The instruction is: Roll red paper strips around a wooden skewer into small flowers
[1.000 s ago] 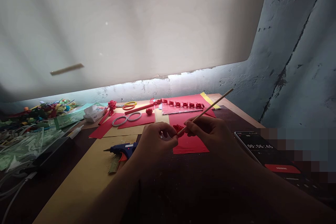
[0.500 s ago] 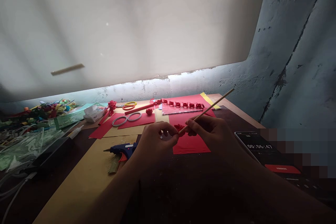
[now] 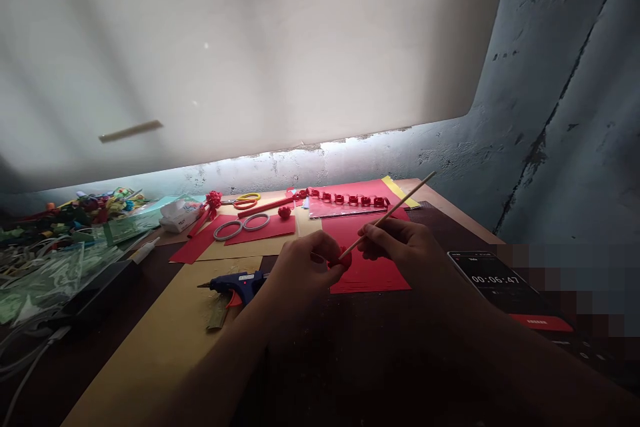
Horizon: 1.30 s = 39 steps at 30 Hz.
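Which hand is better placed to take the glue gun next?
Probably the left hand: it is nearer the blue glue gun, though it pinches a red piece. The right hand, holding a stick, is farther off.

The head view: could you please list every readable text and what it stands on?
"00:06:47": smartphone screen.
Too small or blurred: the smartphone's heading and red button text, the label on the hot glue gun, the print on the tissue pack.
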{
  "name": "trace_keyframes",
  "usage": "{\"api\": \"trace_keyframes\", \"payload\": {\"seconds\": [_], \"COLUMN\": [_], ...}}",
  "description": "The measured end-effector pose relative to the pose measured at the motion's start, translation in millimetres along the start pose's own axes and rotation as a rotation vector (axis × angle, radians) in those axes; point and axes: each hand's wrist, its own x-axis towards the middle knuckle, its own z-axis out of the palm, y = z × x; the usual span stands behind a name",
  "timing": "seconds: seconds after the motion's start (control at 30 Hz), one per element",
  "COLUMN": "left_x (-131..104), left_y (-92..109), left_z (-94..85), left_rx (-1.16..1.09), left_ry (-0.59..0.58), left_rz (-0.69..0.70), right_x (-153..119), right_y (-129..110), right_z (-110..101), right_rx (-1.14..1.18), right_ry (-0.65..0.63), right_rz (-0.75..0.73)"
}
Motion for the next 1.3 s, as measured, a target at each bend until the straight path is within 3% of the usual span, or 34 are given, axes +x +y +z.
{"api": "trace_keyframes", "payload": {"seconds": [0.17, 0.37, 0.67, 1.07, 1.3], "left_x": [-1.0, -1.0, -4.4, -2.7, -3.2], "left_y": [-3.9, -6.7, -5.4, -13.7, -13.9], "left_z": [2.7, 3.0, 3.5, 8.9, 11.0], "left_rx": [0.151, 0.302, 0.301, 0.308, 0.231], "left_ry": [-0.022, -0.164, -0.285, -0.205, -0.214], "left_rz": [0.075, 0.085, 0.073, 0.055, 0.065], "right_x": [7.1, 11.1, 12.0, 16.8, 14.6], "right_y": [7.5, 12.4, 12.3, 21.0, 18.8], "right_z": [-3.0, -4.5, -4.8, -7.0, -7.3], "right_rx": [0.18, 0.115, 0.022, -0.184, -0.439], "right_ry": [0.081, 0.081, 0.071, 0.014, 0.047], "right_rz": [0.041, 0.115, 0.163, 0.141, 0.107]}}
